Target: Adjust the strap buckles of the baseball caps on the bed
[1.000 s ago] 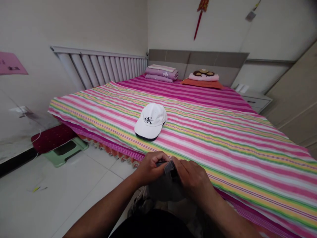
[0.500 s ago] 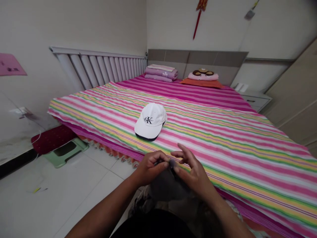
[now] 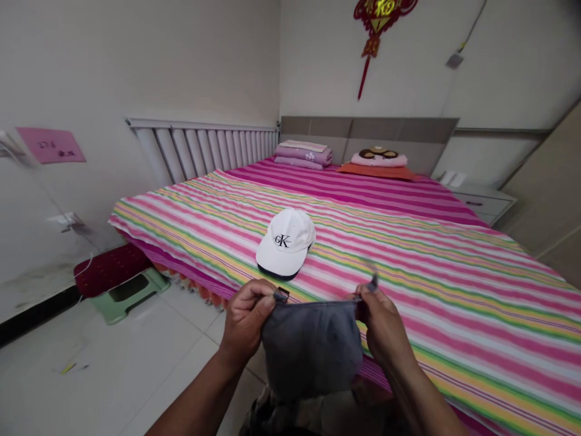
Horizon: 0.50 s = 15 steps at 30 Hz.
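Note:
Between my two hands a dark grey cloth item (image 3: pixel 313 351) is stretched along its straight upper edge. It hangs down at the near side of the bed; its exact kind I cannot make out. My left hand (image 3: pixel 247 318) is closed on its left corner, where a small dark buckle (image 3: pixel 282 295) sticks out. The right corner is pinched in my right hand (image 3: pixel 381 318), and a short strap end (image 3: pixel 373 280), blurred, rises above those fingers. Just beyond my hands a white cap (image 3: pixel 288 242) with black letters lies on the striped bedsheet (image 3: pixel 431 266), brim toward me.
Folded purple bedding (image 3: pixel 303 155) and an orange pillow (image 3: pixel 379 172) under a pink one lie by the headboard (image 3: pixel 408 139). A green stool (image 3: pixel 124 300) stands on the floor at left, near a dark red cushion (image 3: pixel 109 266). A nightstand (image 3: pixel 485 203) is at right.
My hands have moved apart, and the grey cloth has come up and is spread between them. My right hand, with fingers spread before, now grips its corner. The view has tilted up.

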Each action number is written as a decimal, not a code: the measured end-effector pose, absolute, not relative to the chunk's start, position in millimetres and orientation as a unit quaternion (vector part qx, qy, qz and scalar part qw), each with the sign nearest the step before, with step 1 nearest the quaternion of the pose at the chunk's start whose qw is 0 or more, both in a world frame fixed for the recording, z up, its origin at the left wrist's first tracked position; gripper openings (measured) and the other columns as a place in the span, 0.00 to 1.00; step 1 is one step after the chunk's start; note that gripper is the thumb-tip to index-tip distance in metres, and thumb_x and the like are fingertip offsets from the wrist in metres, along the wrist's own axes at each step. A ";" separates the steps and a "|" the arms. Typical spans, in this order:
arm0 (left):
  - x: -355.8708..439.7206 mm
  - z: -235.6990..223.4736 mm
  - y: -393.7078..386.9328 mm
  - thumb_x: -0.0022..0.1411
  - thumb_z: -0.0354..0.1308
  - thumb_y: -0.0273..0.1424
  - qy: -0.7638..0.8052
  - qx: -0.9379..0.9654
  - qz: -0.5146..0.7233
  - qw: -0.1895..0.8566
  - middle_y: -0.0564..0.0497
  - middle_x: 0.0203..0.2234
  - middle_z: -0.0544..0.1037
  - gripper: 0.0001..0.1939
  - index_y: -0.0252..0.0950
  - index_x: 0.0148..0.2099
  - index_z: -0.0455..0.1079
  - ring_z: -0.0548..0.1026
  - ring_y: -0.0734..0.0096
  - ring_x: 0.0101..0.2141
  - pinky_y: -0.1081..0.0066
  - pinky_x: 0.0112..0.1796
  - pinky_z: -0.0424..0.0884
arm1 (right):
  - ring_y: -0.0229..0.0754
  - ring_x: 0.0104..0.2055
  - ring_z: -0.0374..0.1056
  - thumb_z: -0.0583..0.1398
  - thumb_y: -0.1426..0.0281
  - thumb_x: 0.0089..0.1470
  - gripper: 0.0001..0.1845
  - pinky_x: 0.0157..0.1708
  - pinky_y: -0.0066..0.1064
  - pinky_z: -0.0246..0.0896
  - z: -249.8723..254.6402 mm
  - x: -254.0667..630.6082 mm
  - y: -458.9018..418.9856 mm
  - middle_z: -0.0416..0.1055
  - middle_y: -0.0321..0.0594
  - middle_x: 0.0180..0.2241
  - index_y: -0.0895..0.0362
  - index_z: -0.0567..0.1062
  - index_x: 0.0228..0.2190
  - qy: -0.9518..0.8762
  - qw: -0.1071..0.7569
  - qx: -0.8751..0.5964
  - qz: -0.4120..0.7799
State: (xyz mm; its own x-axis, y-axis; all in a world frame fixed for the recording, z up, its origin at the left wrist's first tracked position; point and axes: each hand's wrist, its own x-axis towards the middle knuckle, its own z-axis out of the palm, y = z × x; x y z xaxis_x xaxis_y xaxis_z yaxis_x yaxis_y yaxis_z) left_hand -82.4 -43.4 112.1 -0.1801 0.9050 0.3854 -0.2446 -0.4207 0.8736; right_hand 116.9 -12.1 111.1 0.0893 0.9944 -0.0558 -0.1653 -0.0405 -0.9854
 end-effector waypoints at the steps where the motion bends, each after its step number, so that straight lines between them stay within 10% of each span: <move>1: -84.3 113.6 -42.9 0.51 0.59 0.34 0.344 0.463 0.691 0.435 0.53 0.24 0.72 0.08 0.35 0.30 0.65 0.70 0.76 0.27 0.77 0.28 0.65 | 0.35 0.19 0.60 0.57 0.58 0.48 0.14 0.20 0.26 0.54 113.5 115.4 -10.2 0.66 0.34 0.18 0.57 0.65 0.23 -0.425 0.547 -0.491 0.528; 8: -99.6 122.1 -27.0 0.52 0.58 0.39 0.392 0.419 0.646 0.504 0.58 0.17 0.68 0.13 0.35 0.31 0.61 0.65 0.81 0.18 0.80 0.21 0.60 | 0.30 0.12 0.48 0.59 0.52 0.43 0.20 0.12 0.23 0.41 119.1 99.1 0.4 0.56 0.26 0.11 0.56 0.63 0.20 -0.478 0.480 -0.471 0.566; 15: -126.1 158.9 28.9 0.47 0.62 0.36 0.380 0.411 0.618 0.553 0.54 0.22 0.72 0.15 0.33 0.34 0.64 0.69 0.78 0.21 0.78 0.24 0.64 | 0.28 0.12 0.53 0.67 0.62 0.35 0.18 0.13 0.20 0.49 145.0 89.7 51.8 0.60 0.27 0.12 0.58 0.65 0.17 -0.360 0.523 -0.350 0.689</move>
